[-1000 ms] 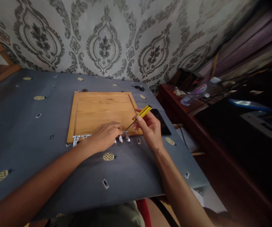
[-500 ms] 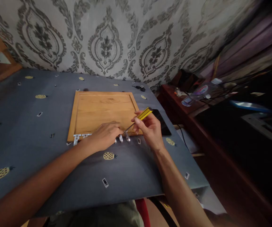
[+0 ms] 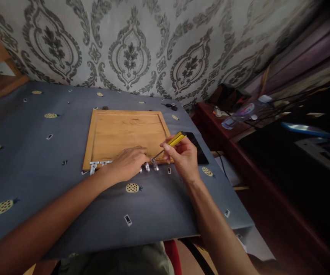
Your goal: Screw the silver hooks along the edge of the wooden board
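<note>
A wooden cabinet door lies flat on the cloth-covered table, with several metal hinges along its near edge. My right hand is closed around a yellow and black screwdriver. The screwdriver slants down to the left, its tip at the rightmost hinge. Over the near edge of the door lies my left hand, its fingers bent and the fingertips closed at that same hinge beside the tip. It partly covers the hinges in the middle. Another hinge shows at the door's left end.
A dark flat tablet-like object lies right of the door. Keys lie beyond the door's far right corner. A plastic bottle lies on the dark red furniture at right. Patterned fabric rises behind the table.
The view has shifted very slightly. Both hands, the screwdriver and the door keep nearly the same places, with the screwdriver tip still at the rightmost hinge.
</note>
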`<state>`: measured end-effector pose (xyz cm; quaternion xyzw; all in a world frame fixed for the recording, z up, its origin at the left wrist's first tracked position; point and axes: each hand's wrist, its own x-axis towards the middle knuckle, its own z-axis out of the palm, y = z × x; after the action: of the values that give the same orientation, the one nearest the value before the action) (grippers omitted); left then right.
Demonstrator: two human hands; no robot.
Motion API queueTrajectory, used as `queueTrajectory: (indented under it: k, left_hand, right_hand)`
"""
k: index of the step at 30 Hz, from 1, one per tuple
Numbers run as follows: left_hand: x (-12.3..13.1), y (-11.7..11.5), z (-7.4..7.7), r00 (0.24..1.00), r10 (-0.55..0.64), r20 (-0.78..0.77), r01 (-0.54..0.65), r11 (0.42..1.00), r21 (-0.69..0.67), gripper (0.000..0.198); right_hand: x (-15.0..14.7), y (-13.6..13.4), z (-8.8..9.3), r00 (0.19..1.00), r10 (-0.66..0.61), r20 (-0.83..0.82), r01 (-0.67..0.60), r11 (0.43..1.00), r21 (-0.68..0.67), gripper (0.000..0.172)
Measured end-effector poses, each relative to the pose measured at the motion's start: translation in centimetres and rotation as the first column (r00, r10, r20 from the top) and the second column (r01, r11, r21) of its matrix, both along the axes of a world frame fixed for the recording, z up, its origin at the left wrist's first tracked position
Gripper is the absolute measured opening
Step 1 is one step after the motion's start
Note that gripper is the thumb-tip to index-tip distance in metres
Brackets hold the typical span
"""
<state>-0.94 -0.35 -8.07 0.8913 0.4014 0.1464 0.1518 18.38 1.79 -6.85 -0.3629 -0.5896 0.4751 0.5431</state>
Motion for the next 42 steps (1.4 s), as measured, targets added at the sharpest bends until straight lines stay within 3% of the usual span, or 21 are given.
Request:
queueTrajectory:
  k: [5,9,13,20,26,34,42]
  left_hand:
    - [0.0,-0.03,0.18,1.0,-0.018,-0.011,0.018,1.0,0.021,0.028]
    - [0.01,-0.07,0.26,1.0,-0.006,-0.009,0.006,1.0,-0.004,0.028]
    - [0.0,-0.08,0.15,1.0,-0.001,-0.014,0.001,1.0,-0.001,0.028]
    - [0.0,-0.04,0.17,1.0,-0.001,-0.02,0.001,1.0,0.018,0.029]
    - [0.01,-0.01,0.18,1.0,-0.004,-0.011,0.004,1.0,0.004,0.03]
    - [0.12,-0.1,0.65,1.0,0.002,-0.03,-0.002,1.0,-0.015,0.031]
    - [0.09,-0.14,0.85,1.0,-0.001,-0.015,0.001,1.0,-0.012,0.028]
  right_hand:
    - [0.14,0.09,0.02,0.999,0.044,0.015,-0.045,0.999,0.026,0.033]
    - [0.15,0.04,-0.05,0.998,-0.042,0.049,0.04,0.999,0.033,0.025]
    - [0.21,0.12,-0.13,0.995,-0.101,0.027,0.1,0.995,0.024,0.03]
    - [0.26,0.1,0.08,0.999,-0.025,0.036,0.024,0.999,0.03,0.037]
    - [0.35,0.0,0.15,0.993,-0.113,0.035,0.111,0.992,0.055,0.028]
    - [0.55,0.1,0.27,0.999,-0.038,0.029,0.037,0.998,0.046,0.033]
    - [0.81,0.37,0.01,0.993,-0.119,0.026,0.117,0.991,0.06,0.029]
